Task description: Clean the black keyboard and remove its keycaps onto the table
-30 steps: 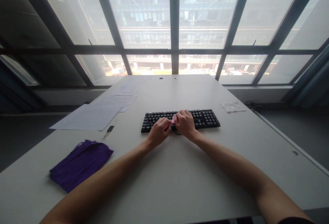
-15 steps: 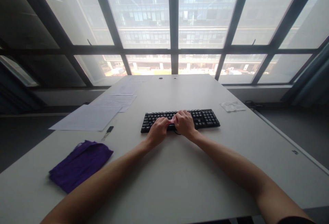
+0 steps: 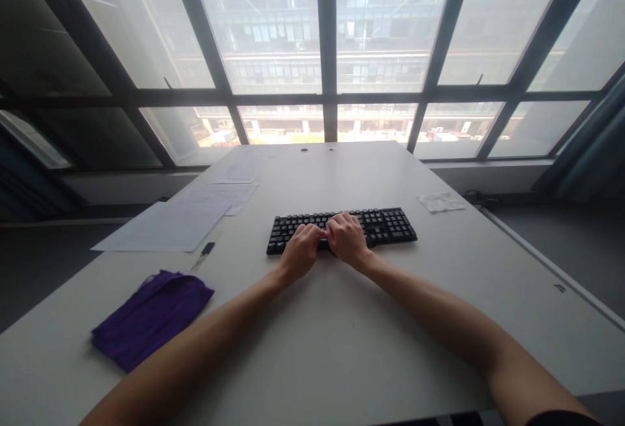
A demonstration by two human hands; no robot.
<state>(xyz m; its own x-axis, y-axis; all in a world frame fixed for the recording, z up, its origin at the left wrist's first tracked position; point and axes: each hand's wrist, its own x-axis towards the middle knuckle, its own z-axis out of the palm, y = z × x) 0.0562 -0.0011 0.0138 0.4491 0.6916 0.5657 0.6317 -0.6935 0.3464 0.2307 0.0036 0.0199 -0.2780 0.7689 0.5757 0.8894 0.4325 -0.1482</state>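
Note:
A black keyboard (image 3: 390,225) lies across the middle of the white table. My left hand (image 3: 301,248) is over its near edge, left of centre, with the fingers curled together. Beside it my right hand (image 3: 346,238) is also closed, its fingers bent down over the keys. The thumbs and fingertips of both hands meet at the keyboard's front edge. Whatever may be between them is too small and hidden to make out. Part of the keys and the front edge is covered by the hands.
A folded purple cloth (image 3: 151,318) lies at the left front of the table (image 3: 361,361). Behind it are a small black object with a loop (image 3: 208,249) and several white paper sheets (image 3: 166,227). A crumpled white tissue (image 3: 440,202) lies right of the keyboard. Windows stand beyond.
My right hand has shifted slightly left and down, nearer to my left hand. The pinkish bit seen between the hands before is now hidden. The view has moved very slightly.

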